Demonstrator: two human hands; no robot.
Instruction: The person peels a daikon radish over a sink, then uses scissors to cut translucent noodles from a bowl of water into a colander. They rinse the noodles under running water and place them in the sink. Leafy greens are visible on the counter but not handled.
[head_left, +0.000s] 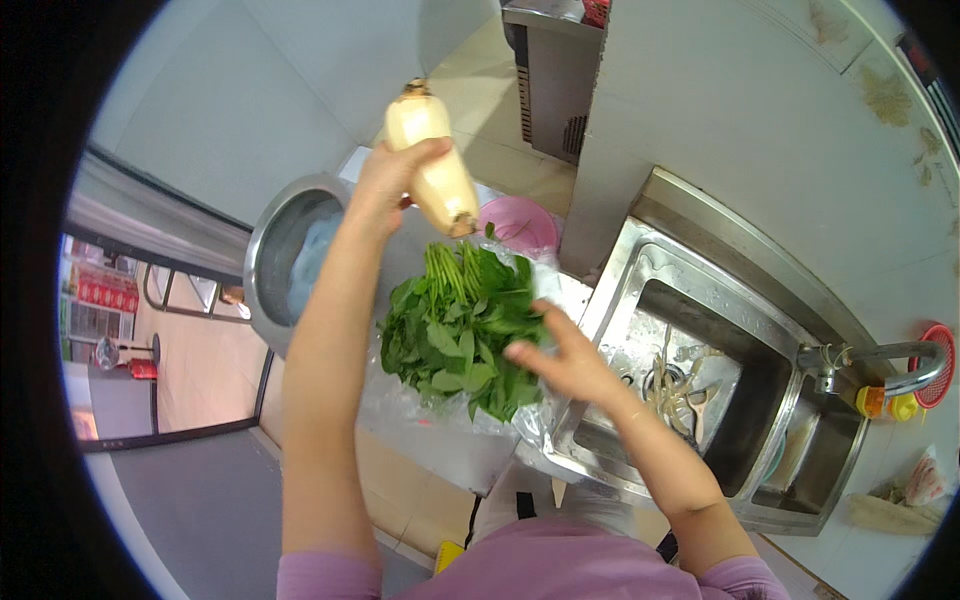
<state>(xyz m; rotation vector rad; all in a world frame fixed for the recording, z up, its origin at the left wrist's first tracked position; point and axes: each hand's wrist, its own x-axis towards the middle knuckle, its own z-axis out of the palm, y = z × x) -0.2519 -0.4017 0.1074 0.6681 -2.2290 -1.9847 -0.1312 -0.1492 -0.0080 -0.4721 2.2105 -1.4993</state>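
Observation:
A pale, thick lotus root segment (431, 161) with dark ends is gripped by my left hand (401, 169), raised over the far side of the counter. Below it a large bunch of leafy greens (465, 322) lies on clear plastic, stems pointing away from me. My right hand (562, 352), fingers apart, is at the right edge of the leaves; whether the fingertips touch them I cannot tell. In the sink's large basin, a peeler (698, 416) lies among peelings (667, 390).
Left of the greens stands a big metal bowl (260, 259) with something bluish inside. A pink basin (525, 225) is behind them. The steel double sink (600, 315), with its curved faucet (892, 352), is on the right; a wall rises beyond it.

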